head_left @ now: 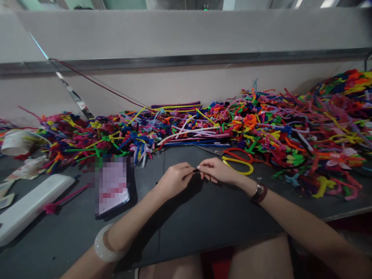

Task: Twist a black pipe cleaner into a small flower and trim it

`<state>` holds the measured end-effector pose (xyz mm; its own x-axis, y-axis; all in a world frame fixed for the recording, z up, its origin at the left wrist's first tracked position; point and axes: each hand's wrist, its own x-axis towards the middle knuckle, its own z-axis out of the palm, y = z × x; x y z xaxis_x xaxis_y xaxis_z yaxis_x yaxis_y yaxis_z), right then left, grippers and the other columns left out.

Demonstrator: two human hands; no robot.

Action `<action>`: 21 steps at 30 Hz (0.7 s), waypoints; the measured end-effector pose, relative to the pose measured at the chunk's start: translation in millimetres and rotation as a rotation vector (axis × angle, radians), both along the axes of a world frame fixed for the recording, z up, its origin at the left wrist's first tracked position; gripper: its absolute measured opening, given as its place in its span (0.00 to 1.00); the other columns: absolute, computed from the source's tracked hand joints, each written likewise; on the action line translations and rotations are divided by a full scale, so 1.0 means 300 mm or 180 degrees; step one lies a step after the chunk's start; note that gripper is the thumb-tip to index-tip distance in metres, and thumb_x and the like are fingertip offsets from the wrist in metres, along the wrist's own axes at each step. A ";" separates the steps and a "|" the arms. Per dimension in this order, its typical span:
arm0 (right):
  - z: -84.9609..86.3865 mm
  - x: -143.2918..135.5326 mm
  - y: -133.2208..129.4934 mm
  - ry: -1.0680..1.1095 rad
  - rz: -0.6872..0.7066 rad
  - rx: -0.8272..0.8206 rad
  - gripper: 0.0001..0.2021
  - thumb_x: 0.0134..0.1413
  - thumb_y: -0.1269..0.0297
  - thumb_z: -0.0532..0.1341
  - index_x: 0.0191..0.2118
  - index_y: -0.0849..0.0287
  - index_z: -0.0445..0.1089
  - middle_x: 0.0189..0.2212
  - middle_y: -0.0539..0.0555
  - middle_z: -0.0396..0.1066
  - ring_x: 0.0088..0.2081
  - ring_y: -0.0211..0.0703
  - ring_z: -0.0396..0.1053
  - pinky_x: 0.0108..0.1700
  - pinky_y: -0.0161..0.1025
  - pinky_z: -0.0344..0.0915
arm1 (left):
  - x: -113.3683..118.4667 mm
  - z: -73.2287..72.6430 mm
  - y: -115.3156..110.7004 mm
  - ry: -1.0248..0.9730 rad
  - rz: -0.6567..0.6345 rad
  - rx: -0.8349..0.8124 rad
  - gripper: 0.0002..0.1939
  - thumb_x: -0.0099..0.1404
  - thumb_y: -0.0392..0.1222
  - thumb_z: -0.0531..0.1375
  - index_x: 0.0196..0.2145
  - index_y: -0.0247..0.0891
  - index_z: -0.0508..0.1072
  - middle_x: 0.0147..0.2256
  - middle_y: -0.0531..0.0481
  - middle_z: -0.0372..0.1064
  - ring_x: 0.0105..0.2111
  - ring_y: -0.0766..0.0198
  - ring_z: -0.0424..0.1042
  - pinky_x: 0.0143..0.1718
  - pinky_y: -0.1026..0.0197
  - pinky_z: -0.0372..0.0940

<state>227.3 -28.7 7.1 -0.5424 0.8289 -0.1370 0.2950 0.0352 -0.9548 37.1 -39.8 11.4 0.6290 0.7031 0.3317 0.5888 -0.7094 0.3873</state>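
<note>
My left hand (176,179) and my right hand (216,170) meet over the middle of the dark table (186,228). Between their fingertips is a small dark piece (196,170), pinched from both sides; its exact shape is too small to tell. Just behind my right hand lie scissors with red and yellow handles (252,169), blades pointing left. A long heap of colourful fuzzy stems (203,130) stretches along the back of the table, some of them twisted into flower-like shapes.
Left of my hands a phone or tablet (132,186) leans with a blurred screen. Farther left are a long white case (37,207), a pink stem piece (51,208), crumpled tissue (33,167) and a paper cup (16,142). A pale partition (186,35) stands behind the heap.
</note>
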 end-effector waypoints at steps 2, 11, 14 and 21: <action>0.002 0.001 0.007 0.0240 0.0020 -0.0778 0.14 0.53 0.57 0.54 0.26 0.64 0.65 0.19 0.49 0.64 0.14 0.26 0.54 0.13 0.26 0.50 | -0.002 -0.003 -0.002 0.0262 -0.0141 0.0387 0.13 0.62 0.33 0.48 0.34 0.34 0.72 0.33 0.45 0.68 0.33 0.64 0.67 0.36 0.64 0.61; -0.008 0.015 0.017 0.0324 0.0193 -0.0951 0.07 0.50 0.66 0.57 0.28 0.65 0.66 0.22 0.50 0.65 0.18 0.27 0.57 0.19 0.26 0.55 | 0.008 0.002 -0.012 0.0349 -0.0262 0.0473 0.13 0.62 0.32 0.47 0.33 0.34 0.72 0.30 0.46 0.68 0.32 0.64 0.67 0.36 0.63 0.61; 0.006 0.016 0.001 -0.0268 0.0359 0.0631 0.07 0.53 0.67 0.54 0.32 0.63 0.67 0.26 0.52 0.68 0.23 0.32 0.62 0.26 0.30 0.59 | 0.013 0.008 -0.012 -0.0107 0.0088 -0.0413 0.12 0.61 0.36 0.50 0.27 0.34 0.72 0.26 0.48 0.68 0.27 0.66 0.66 0.30 0.66 0.58; 0.028 0.010 -0.016 -0.0529 0.0440 0.1998 0.08 0.55 0.69 0.53 0.35 0.61 0.69 0.30 0.54 0.70 0.31 0.38 0.65 0.35 0.34 0.60 | -0.004 0.016 0.014 -0.1349 0.0264 -0.2848 0.14 0.55 0.46 0.57 0.21 0.32 0.71 0.18 0.53 0.64 0.21 0.69 0.61 0.25 0.67 0.54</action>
